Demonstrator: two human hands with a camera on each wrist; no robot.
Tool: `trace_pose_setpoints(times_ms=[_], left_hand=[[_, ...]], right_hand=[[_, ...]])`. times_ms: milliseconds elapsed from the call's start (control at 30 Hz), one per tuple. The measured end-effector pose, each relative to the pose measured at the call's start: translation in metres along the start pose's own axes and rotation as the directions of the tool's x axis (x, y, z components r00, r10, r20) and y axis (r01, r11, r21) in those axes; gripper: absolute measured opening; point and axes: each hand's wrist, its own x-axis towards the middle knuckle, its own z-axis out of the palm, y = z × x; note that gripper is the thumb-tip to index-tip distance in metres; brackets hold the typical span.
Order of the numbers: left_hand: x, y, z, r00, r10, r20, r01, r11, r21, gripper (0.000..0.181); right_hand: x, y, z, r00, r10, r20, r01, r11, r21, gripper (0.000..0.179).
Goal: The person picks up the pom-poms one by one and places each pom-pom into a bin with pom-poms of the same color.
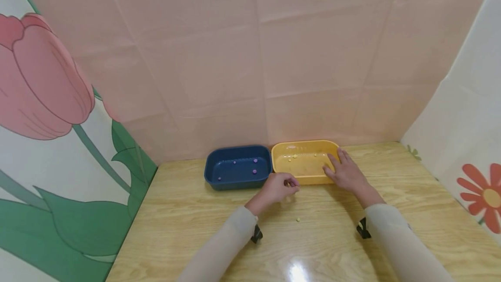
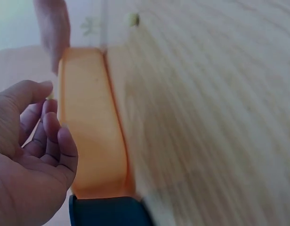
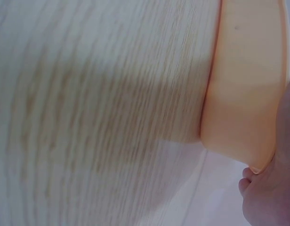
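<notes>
My left hand [image 1: 277,187] is just in front of the trays, near the yellow tray's front left corner. Its thumb and fingertip pinch a tiny yellow bead [image 2: 50,97], mostly hidden by the fingers. The yellow tray [image 1: 305,180] holds 3 visible yellow beads [image 1: 295,156]. My right hand [image 1: 348,175] holds that tray at its right end, with thumb and forefinger over the inside and other fingers outside the rim. On the table in front lies another yellow bead [image 1: 298,219].
A dark blue tray [image 1: 238,185] with several purple beads [image 1: 255,172] stands against the yellow tray's left side. Both trays are at the back of the wooden table [image 1: 176,225], before a pink sheet [image 1: 203,77]. Flower-patterned sheets flank the table.
</notes>
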Motion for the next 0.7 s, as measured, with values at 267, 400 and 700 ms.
trace_pose_setpoints(times_ms=[267,400,700], left_hand=[[0.007,0.001,-0.01,0.998,-0.045,-0.047,0.042,0.997,-0.071,0.004],[0.01,0.002,-0.014,0.996,-0.069,-0.056,0.064,0.994,-0.09,0.003],[0.017,0.004,-0.019,0.995,-0.06,-0.086,0.053,0.996,-0.074,0.007]], right_hand=[[0.0,0.0,0.0,1.0,-0.004,-0.003,0.004,1.0,-0.002,0.072],[0.001,0.001,0.001,1.0,-0.01,-0.008,0.01,1.0,-0.015,0.072],[0.001,0.0,0.001,1.0,-0.011,-0.012,0.011,1.0,-0.02,0.071]])
